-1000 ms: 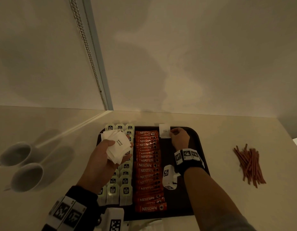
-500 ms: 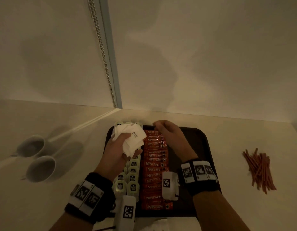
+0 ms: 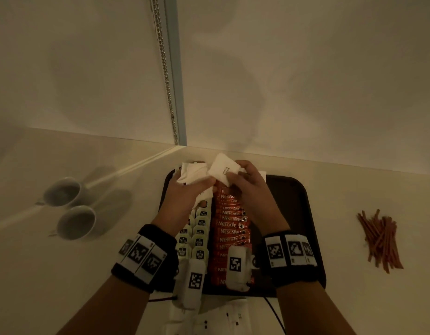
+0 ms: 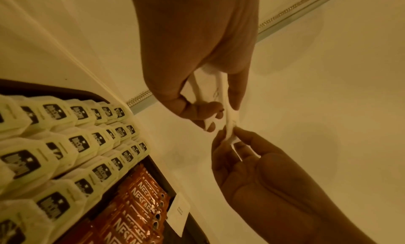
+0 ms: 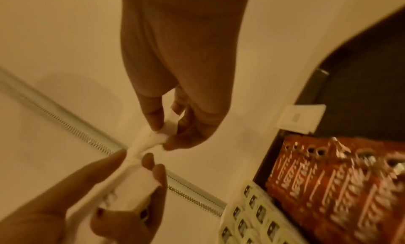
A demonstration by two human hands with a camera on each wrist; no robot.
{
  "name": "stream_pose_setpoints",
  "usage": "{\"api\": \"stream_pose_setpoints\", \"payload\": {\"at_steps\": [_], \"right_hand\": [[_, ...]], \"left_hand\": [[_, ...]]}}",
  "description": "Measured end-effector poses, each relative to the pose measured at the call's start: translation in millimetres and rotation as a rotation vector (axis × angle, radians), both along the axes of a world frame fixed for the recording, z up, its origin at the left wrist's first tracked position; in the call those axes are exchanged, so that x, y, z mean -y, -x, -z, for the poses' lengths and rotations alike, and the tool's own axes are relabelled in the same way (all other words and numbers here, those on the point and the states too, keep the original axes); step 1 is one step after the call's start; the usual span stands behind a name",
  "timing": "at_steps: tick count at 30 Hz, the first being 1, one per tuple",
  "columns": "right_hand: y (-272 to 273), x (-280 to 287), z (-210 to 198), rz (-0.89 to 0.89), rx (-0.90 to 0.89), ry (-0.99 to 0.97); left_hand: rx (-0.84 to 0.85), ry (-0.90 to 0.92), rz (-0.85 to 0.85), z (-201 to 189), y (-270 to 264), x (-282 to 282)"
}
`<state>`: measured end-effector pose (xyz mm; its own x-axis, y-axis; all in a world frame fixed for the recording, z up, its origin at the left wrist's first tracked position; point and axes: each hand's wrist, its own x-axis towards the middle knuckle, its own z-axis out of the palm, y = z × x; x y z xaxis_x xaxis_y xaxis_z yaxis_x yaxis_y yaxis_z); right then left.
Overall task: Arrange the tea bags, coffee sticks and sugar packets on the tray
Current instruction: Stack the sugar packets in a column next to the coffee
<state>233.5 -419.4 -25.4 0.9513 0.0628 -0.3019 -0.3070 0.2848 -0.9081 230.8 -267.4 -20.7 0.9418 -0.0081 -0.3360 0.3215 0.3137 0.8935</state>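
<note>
My left hand grips a stack of white sugar packets over the far left corner of the dark tray. My right hand meets it and pinches one sugar packet at the stack's top. In the wrist views that pinched packet bridges both hands. Rows of tea bags fill the tray's left side, with a column of orange coffee sticks beside them. A single sugar packet lies at the tray's far edge, right of the sticks.
Two white cups stand on the counter at left. A bundle of red-brown stirrers lies at right. More white packets sit on the counter near me. A wall and a bead chain close the back.
My right hand left the packet it laid at the tray's far edge and moved left to the stack. It now pinches a packet there. My left hand rose toward the far edge.
</note>
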Motion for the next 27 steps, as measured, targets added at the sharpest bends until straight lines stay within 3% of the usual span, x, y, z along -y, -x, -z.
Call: {"api": "stream_pose_setpoints", "payload": {"at_steps": [13,15,17,21,24,27], "right_hand": [[14,5,17,0.021,-0.039,-0.022],[13,12,22,0.056,-0.085,-0.100],[9,26,28,0.112,-0.097,-0.082],[-11,72,50,0.247,-0.088,0.277],[-31,114,78,0.326,-0.109,0.688],[-47,141,98,0.304,-0.184,0.931]], "left_hand": [[0.148,-0.344,0.012,-7,-1,4],[0.099,-0.258,0.021,-8,-2,6],[0.004,-0.045,0.033,-9,-2,6],[-0.169,0.317,0.059,-2,-1,-4],[-0.218,0.415,0.018,6,0,-7],[-0.234,0.447,-0.045,10,-2,-8]]}}
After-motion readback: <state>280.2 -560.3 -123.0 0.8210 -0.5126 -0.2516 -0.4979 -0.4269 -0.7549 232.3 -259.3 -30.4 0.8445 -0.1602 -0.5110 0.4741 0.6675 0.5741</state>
